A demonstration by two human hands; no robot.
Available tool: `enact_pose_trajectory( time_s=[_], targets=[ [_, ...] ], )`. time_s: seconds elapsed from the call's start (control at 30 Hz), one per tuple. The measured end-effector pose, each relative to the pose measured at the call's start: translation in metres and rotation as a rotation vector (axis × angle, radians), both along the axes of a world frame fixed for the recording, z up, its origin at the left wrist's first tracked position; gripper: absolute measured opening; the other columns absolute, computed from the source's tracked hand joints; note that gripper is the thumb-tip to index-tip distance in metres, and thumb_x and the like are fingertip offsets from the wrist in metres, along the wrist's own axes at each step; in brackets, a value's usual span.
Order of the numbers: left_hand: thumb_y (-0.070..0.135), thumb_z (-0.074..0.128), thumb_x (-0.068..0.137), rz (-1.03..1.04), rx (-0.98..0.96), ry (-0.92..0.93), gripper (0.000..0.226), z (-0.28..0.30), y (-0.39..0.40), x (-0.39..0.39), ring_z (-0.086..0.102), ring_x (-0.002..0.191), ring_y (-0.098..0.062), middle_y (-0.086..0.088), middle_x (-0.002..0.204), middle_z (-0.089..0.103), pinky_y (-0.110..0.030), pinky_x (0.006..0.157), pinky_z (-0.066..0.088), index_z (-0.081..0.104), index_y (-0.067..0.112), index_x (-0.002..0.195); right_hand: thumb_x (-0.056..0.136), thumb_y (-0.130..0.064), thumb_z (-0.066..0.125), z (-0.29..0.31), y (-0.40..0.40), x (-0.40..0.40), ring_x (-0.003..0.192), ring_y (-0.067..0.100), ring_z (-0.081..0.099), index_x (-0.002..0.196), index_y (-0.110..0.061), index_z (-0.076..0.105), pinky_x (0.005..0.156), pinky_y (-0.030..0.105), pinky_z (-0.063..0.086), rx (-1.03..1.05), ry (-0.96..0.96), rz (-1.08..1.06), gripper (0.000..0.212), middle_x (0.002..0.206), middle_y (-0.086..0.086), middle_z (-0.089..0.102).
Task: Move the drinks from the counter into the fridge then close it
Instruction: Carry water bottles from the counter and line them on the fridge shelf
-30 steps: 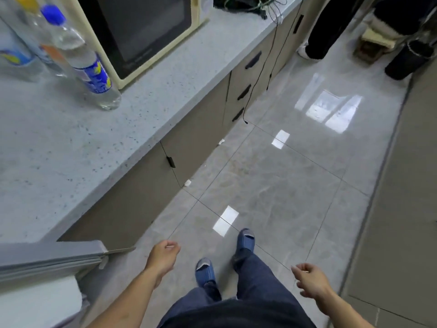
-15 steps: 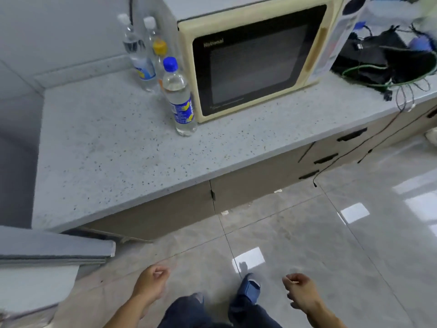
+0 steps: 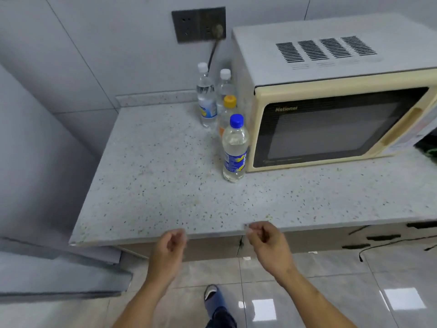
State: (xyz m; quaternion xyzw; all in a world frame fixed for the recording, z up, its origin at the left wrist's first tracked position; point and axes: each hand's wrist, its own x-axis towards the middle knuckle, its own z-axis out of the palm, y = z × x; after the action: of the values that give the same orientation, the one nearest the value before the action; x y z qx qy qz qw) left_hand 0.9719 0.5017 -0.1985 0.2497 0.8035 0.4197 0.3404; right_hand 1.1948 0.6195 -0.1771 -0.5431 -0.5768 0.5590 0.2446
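Note:
Several drink bottles stand on the speckled grey counter (image 3: 165,185) beside the microwave. Nearest is a clear bottle with a blue cap (image 3: 234,152) and a blue-yellow label. Behind it come an orange-capped bottle (image 3: 227,112) and two white-capped bottles (image 3: 206,98) (image 3: 224,82). My left hand (image 3: 169,252) and my right hand (image 3: 269,247) hover in front of the counter's front edge, fingers loosely curled, holding nothing. A grey fridge panel (image 3: 59,275) juts in at the lower left.
A cream microwave (image 3: 331,110) fills the right of the counter. A dark wall socket (image 3: 198,23) with a plugged cable sits above the bottles. Drawers with black handles (image 3: 383,237) and a loose cable lie at the right, over glossy floor tiles (image 3: 307,292).
My view has swung up from the floor to face the counter. Both hands have risen from beside my legs to the counter's front edge.

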Motion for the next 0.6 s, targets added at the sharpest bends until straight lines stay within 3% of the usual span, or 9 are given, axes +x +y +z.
enact_pose_trajectory(
  time_s=[0.1,0.2,0.3,0.4,0.5,0.6],
  targets=[
    [0.029,0.058,0.096,0.021,0.141,-0.014,0.015,0.031,0.059,-0.019,0.067,0.089,-0.007,0.010,0.100,0.069,-0.018,0.063,0.056,0.061,0.043,0.100,0.090,-0.018,0.067,0.043,0.030,-0.039,0.061,0.000,0.054,0.094,-0.025,0.068,0.060,0.012,0.046,0.160,0.073,0.027,0.008,0.068,-0.009,0.059],
    [0.028,0.060,0.094,0.048,0.259,-0.017,0.015,0.062,0.114,-0.036,0.068,0.090,-0.007,0.012,0.101,0.068,-0.014,0.061,0.055,0.062,0.043,0.097,0.089,-0.021,0.069,0.092,0.059,-0.068,0.063,0.003,0.055,0.094,-0.028,0.069,0.061,0.013,0.046,0.327,0.116,0.095,0.009,0.069,-0.011,0.062],
    [0.027,0.064,0.089,0.087,0.364,-0.051,0.014,0.088,0.161,-0.052,0.069,0.088,-0.011,0.005,0.101,0.071,-0.027,0.069,0.060,0.066,0.039,0.096,0.089,-0.023,0.070,0.144,0.092,-0.090,0.068,0.003,0.060,0.097,-0.026,0.069,0.064,0.010,0.047,0.528,0.147,0.138,0.009,0.076,-0.013,0.066],
    [0.029,0.061,0.088,0.107,0.416,-0.017,0.016,0.114,0.206,-0.068,0.067,0.095,-0.015,0.003,0.108,0.068,-0.038,0.078,0.060,0.065,0.038,0.101,0.087,-0.028,0.067,0.191,0.132,-0.116,0.074,-0.001,0.061,0.098,-0.035,0.064,0.067,0.010,0.049,0.664,0.164,0.155,0.014,0.080,-0.014,0.067],
    [0.032,0.060,0.089,0.110,0.441,0.078,0.020,0.141,0.251,-0.083,0.065,0.095,-0.010,0.012,0.110,0.063,-0.034,0.078,0.059,0.061,0.038,0.108,0.089,-0.027,0.066,0.223,0.184,-0.148,0.077,-0.001,0.060,0.106,-0.029,0.064,0.070,0.009,0.044,0.804,-0.019,0.258,0.018,0.093,-0.011,0.066],
    [0.033,0.064,0.088,0.076,0.421,0.158,0.029,0.164,0.294,-0.100,0.061,0.097,-0.006,0.019,0.110,0.059,-0.030,0.078,0.055,0.058,0.035,0.116,0.093,-0.023,0.061,0.245,0.239,-0.182,0.098,0.016,0.061,0.123,-0.017,0.061,0.085,0.025,0.047,0.855,-0.407,0.386,0.030,0.117,0.003,0.065]
  ],
)
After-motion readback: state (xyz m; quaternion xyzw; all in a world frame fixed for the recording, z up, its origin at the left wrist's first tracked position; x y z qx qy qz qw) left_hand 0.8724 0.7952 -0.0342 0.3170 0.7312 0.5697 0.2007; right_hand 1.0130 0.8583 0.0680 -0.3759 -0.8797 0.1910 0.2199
